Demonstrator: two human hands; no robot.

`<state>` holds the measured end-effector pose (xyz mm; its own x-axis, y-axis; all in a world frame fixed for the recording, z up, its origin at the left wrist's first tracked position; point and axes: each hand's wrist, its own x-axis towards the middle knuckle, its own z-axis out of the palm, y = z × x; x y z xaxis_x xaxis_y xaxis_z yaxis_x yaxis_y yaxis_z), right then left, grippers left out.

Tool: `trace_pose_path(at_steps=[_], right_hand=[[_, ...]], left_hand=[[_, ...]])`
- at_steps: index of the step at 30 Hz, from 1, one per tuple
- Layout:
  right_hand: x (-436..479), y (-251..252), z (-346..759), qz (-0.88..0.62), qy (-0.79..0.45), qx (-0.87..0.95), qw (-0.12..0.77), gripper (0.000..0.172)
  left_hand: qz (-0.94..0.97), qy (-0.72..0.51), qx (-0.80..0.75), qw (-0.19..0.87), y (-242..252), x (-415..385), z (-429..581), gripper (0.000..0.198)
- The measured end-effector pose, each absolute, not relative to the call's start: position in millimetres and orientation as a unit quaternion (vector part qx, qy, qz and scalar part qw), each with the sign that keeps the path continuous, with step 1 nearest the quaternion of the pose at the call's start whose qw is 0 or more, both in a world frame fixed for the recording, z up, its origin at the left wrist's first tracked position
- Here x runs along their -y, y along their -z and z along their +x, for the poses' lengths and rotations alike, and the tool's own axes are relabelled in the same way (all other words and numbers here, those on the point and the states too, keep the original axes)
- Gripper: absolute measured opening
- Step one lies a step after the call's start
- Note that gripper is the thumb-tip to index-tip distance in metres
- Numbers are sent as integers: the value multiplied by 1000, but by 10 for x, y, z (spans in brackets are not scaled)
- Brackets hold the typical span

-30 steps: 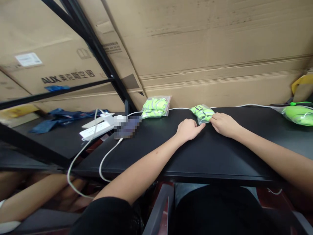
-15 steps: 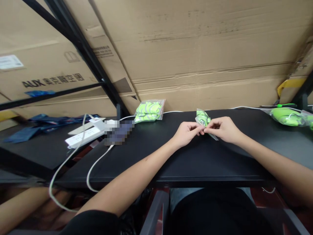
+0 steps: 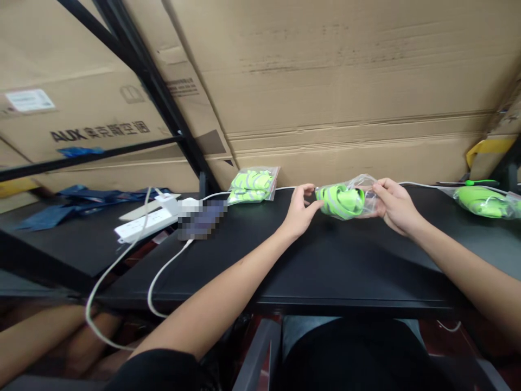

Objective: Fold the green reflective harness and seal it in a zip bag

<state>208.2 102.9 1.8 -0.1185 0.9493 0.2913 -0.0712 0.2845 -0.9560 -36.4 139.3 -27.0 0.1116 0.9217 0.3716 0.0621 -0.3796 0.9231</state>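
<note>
bagged green item, between both hands' fingertips

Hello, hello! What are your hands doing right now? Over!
Left hand and right hand both hold clear plastic bag with neon-green item, lifted above black table. Nothing in the way.

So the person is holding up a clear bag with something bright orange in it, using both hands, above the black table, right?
Not quite: the thing inside the clear bag is bright yellow-green, not orange. The head view shows it. The rest stands: the left hand and the right hand hold the bag, one at each end, above the black table.
</note>
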Motion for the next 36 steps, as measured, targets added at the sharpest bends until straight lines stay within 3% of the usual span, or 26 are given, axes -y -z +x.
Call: trace_pose_path(at_steps=[3, 7, 11, 13, 15, 18, 23, 28, 36], right_hand=[[-1022, -35, 2092, -378, -446, 583, 564, 36], [-1002, 2, 2044, -379, -430, 593, 566, 33], [-1008, 53, 1966, -369, -382, 587, 611, 37], [-1000, 48, 1959, -356, -346, 585, 641, 40], [-981, 30, 1982, -347, -299, 606, 650, 33], [-958, 15, 2057, -364, -234, 672, 601, 22], [-977, 48, 2156, -369, -255, 758, 474, 47], [-943, 17, 2128, -383, -222, 772, 456, 67], [-952, -8, 2199, -378, -200, 815, 391, 75]], left_hand=[[623, -494, -375, 477, 313, -1483, -447, 63], [624, -419, -301, 588, 269, -1389, -448, 57], [557, -441, -253, 657, 215, -1315, -394, 51], [541, -468, -259, 649, 211, -1323, -388, 49], [533, -488, -267, 637, 218, -1335, -394, 50], [535, -501, -273, 624, 228, -1334, -398, 52], [554, -508, -277, 598, 237, -1305, -375, 52], [609, -489, -252, 571, 229, -1280, -365, 52], [679, -490, -242, 490, 175, -1195, -284, 55]])
